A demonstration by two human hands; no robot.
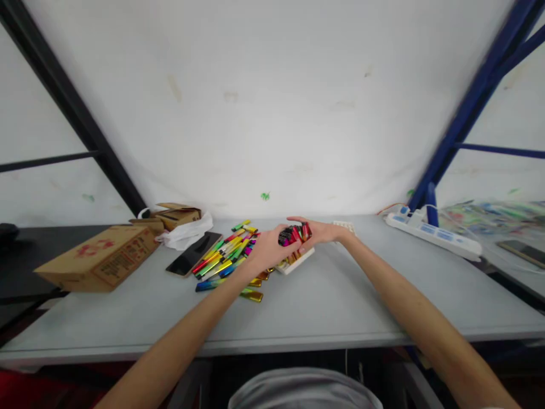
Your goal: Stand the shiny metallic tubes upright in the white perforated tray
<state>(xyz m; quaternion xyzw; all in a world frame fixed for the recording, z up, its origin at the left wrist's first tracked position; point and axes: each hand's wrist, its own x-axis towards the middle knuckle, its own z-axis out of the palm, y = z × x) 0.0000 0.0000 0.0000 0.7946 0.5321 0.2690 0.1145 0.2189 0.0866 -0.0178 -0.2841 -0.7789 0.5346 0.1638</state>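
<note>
Several shiny pink, red and dark sticks [293,234] are bundled between my two hands, their ends facing me. My left hand [269,250] wraps round the bundle from the left. From the right, my right hand [319,233] closes on the same bundle. Below them is a small white tray [298,262] holding gold-coloured pieces, partly hidden by my hands. Left of my left hand lies a loose pile of shiny yellow, green, red and blue sticks [221,258], some reaching under my left forearm.
A black phone [193,254] lies left of the pile, beside a white plastic bag [187,233] and a cardboard box [100,255]. An open carton [176,216] stands behind. On the right are a white power strip [434,234] and another phone [523,251].
</note>
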